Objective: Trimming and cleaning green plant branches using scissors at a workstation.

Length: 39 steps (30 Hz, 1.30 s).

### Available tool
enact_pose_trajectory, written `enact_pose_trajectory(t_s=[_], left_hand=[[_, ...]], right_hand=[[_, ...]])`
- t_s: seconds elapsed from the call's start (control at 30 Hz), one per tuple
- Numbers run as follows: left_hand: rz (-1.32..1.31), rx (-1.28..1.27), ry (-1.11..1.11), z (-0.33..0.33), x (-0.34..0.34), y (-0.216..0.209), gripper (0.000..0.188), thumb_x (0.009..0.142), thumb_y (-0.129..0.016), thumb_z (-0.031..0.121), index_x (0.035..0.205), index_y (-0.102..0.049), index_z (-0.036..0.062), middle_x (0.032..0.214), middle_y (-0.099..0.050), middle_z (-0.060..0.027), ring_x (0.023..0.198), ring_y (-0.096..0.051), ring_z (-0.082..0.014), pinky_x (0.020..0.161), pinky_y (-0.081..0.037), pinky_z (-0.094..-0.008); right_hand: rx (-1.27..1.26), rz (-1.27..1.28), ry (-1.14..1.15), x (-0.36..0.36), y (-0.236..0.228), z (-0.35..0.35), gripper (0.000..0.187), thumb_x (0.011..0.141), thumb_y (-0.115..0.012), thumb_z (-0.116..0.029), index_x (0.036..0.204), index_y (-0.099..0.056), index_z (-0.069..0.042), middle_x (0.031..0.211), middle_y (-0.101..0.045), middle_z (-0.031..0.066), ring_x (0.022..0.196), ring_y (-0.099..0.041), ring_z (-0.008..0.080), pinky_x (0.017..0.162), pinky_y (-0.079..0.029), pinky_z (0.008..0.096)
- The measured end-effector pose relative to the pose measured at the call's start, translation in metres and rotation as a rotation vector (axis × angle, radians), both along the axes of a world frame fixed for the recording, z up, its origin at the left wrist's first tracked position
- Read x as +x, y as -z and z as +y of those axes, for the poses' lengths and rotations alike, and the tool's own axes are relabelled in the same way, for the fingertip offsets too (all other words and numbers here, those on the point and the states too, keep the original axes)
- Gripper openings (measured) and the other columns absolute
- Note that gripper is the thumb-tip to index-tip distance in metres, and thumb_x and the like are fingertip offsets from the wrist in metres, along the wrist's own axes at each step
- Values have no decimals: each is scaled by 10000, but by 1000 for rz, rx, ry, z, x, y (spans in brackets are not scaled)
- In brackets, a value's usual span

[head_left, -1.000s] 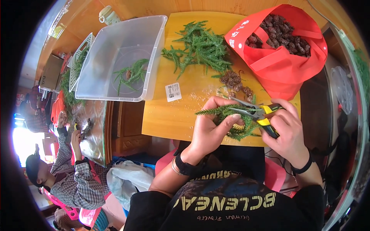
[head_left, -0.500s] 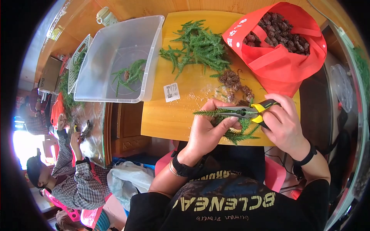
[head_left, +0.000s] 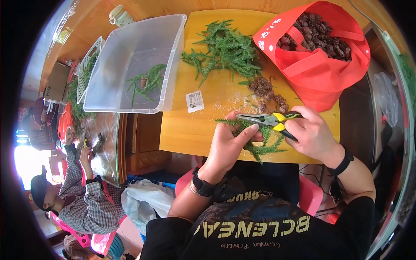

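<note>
Pinched in my left hand (head_left: 229,143) is a green artificial pine sprig (head_left: 265,149), its needled ends sticking out on both sides of the fingers. My right hand (head_left: 313,135) grips the yellow-and-black handles of a pair of long-nose pliers (head_left: 284,118). The plier jaws lie across the top of the left fingers, over the sprig; whether they bite on anything there is hard to see. Just beyond the hands sit several brown pine cones (head_left: 262,88). A heap of green sprigs (head_left: 227,50) lies farther back on the yellow table (head_left: 182,134).
A red bag (head_left: 312,73) full of pine cones (head_left: 318,32) stands at the back right. On the left is a clear plastic bin (head_left: 123,56) with a sprig and cone inside. A white label (head_left: 195,102) lies between. At far left a person (head_left: 82,199) works at another table.
The pliers have shifted left along the sprig, with the handles now spread wider. My left hand has stayed nearly in place, and the sprig has turned slightly.
</note>
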<state>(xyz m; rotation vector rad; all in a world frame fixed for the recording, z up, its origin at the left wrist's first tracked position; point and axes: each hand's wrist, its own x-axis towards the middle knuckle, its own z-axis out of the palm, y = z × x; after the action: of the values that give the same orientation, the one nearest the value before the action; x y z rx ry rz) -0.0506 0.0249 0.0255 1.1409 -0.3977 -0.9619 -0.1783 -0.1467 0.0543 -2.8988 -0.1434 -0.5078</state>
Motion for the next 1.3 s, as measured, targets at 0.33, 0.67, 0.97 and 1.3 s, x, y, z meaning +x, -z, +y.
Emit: enact_pose_trajectory(t_s=[0.33, 0.67, 0.97, 1.3], left_hand=[[85, 14, -41, 6, 4, 17, 195, 864, -564, 27, 1025, -480, -46, 864, -611, -94, 756, -615, -128, 715, -529, -255], [-51, 19, -58, 7, 3, 3, 144, 848, -573, 9, 956, -480, -9, 814, -611, -76, 723, -597, -113, 693, -490, -242], [-53, 12, -72, 5, 1, 5, 140, 848, -572, 11, 952, -481, -7, 813, -613, -79, 722, -596, -113, 677, -477, -233], [-74, 20, -49, 5, 2, 3, 142, 846, -566, 5, 951, -471, -10, 813, -611, -81, 720, -598, -119, 674, -479, -236]], right_hand=[[75, 34, -30, 12, 17, 1, 236, 638, -684, -135, 801, -532, -58, 683, -565, 66, 875, -550, 268, 738, -463, 378], [111, -30, -19, 15, 4, 9, 223, 578, -670, -65, 716, -501, -21, 765, -568, 113, 955, -530, 305, 748, -461, 402], [39, -20, 7, 10, 4, 9, 202, 589, -656, -50, 715, -501, -19, 750, -554, 121, 946, -527, 316, 761, -451, 390], [67, -54, 16, 9, 0, 10, 223, 568, -664, -40, 722, -504, -19, 765, -544, 111, 1006, -513, 327, 795, -424, 425]])
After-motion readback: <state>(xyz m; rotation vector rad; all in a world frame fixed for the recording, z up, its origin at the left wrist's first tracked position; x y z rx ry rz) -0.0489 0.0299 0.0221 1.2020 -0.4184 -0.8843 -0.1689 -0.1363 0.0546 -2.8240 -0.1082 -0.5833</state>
